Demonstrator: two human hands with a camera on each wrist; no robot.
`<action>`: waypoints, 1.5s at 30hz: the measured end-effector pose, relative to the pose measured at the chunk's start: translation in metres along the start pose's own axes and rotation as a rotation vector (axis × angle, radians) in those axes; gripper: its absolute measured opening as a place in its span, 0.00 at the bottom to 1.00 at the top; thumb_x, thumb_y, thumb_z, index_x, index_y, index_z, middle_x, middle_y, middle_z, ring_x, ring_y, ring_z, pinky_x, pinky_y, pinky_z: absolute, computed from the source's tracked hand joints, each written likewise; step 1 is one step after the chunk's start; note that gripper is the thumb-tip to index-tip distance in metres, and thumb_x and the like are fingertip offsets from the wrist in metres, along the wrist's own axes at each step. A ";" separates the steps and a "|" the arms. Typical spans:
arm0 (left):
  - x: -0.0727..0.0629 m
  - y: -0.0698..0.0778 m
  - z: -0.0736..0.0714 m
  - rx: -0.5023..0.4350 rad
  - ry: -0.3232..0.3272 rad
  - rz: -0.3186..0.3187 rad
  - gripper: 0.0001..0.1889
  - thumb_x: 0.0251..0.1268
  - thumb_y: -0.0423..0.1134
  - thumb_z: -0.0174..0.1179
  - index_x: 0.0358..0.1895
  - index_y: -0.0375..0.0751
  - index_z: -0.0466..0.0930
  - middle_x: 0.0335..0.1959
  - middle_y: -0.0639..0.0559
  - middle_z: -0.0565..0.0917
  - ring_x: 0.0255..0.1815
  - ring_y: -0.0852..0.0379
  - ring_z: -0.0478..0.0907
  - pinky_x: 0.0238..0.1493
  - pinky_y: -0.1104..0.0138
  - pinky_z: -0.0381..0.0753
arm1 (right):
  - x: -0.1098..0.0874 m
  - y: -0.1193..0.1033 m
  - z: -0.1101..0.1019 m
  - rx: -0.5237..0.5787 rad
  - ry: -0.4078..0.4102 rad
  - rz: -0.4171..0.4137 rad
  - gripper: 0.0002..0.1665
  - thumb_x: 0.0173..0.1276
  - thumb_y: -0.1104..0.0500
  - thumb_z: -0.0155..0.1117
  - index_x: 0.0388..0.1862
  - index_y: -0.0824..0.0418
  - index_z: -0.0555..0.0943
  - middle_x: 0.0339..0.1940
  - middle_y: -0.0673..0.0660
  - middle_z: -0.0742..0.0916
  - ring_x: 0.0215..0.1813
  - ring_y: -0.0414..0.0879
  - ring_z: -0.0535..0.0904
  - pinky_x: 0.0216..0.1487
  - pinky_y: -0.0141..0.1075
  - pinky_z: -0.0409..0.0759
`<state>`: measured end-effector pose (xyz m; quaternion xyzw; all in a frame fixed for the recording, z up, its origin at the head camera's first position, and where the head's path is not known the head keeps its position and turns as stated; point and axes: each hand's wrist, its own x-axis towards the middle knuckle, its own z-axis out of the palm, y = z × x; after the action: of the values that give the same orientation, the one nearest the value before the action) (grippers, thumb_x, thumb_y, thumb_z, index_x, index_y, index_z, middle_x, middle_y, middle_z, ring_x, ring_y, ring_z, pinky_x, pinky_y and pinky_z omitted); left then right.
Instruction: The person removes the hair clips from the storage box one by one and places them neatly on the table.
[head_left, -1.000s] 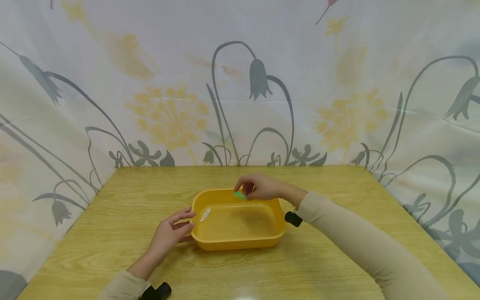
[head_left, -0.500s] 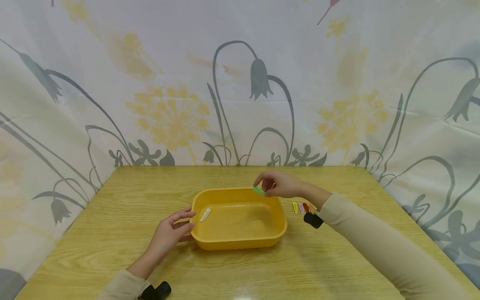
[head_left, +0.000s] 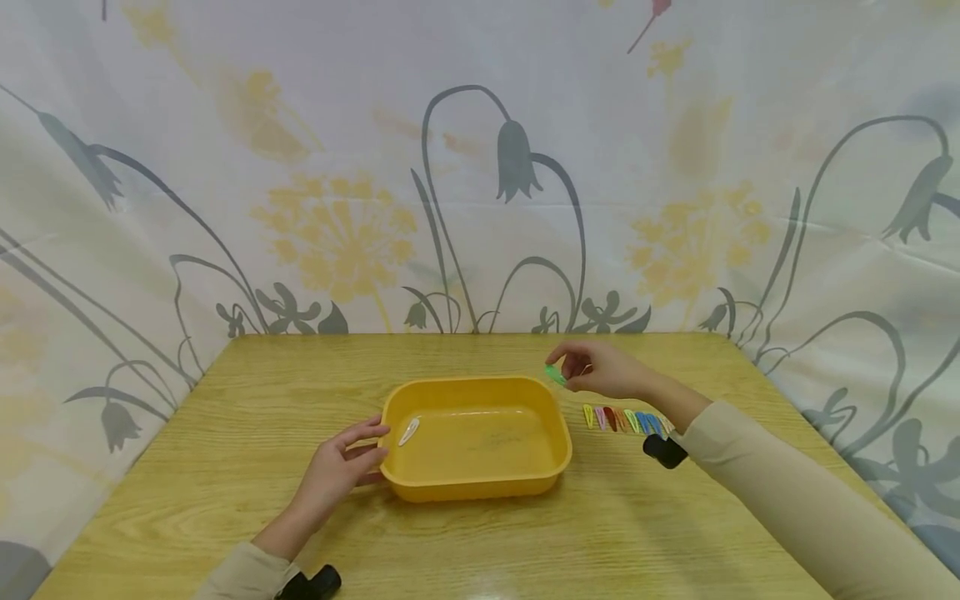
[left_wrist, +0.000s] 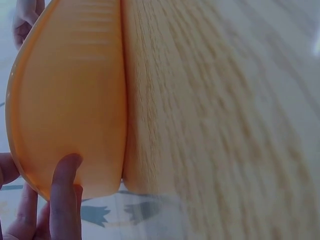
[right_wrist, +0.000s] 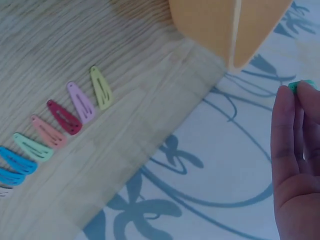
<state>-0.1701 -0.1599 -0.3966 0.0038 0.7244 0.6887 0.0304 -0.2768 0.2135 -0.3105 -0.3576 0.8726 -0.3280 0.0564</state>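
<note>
My right hand pinches a green snap hair clip between thumb and fingers. In the head view it hovers just above and beyond the right end of a yellow plastic basin. Only a bit of the green clip shows past the fingertips in the right wrist view. My left hand rests against the basin's left end, fairly straight fingers touching its rim and outer wall. Inside the basin, near that end, lies a white snap hair clip.
To the right of the basin, several coloured snap clips lie in a row on the wooden table, starting with a yellow one, a lilac one and a dark red one. A flower-patterned cloth hangs behind the table.
My right hand has moved right with the green clip, from over the basin's back rim to past its right end. The clip row has come into sight. The left hand stays put.
</note>
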 end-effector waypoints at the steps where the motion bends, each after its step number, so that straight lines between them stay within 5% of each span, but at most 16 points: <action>1: 0.000 0.000 0.000 0.001 0.001 0.000 0.19 0.62 0.26 0.57 0.57 0.24 0.71 0.68 0.42 0.63 0.53 0.42 0.75 0.41 0.56 0.82 | -0.002 0.001 -0.002 0.009 0.012 0.003 0.18 0.59 0.72 0.62 0.50 0.66 0.78 0.30 0.53 0.80 0.34 0.46 0.76 0.40 0.37 0.80; 21: -0.001 -0.001 -0.002 -0.023 -0.027 0.009 0.21 0.62 0.27 0.58 0.58 0.24 0.71 0.68 0.43 0.62 0.55 0.41 0.73 0.41 0.57 0.82 | -0.060 0.038 -0.016 0.142 0.221 0.169 0.20 0.62 0.69 0.62 0.54 0.68 0.74 0.34 0.59 0.80 0.34 0.47 0.78 0.35 0.36 0.81; 45: 0.000 -0.002 -0.001 -0.011 -0.016 0.016 0.20 0.61 0.27 0.58 0.57 0.24 0.72 0.68 0.43 0.64 0.55 0.41 0.74 0.40 0.57 0.83 | -0.117 0.084 -0.009 0.179 0.309 0.265 0.24 0.63 0.68 0.62 0.58 0.74 0.71 0.34 0.61 0.79 0.34 0.44 0.79 0.35 0.42 0.82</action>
<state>-0.1698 -0.1614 -0.3981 0.0146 0.7204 0.6927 0.0308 -0.2427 0.3395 -0.3708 -0.1787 0.8776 -0.4448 -0.0040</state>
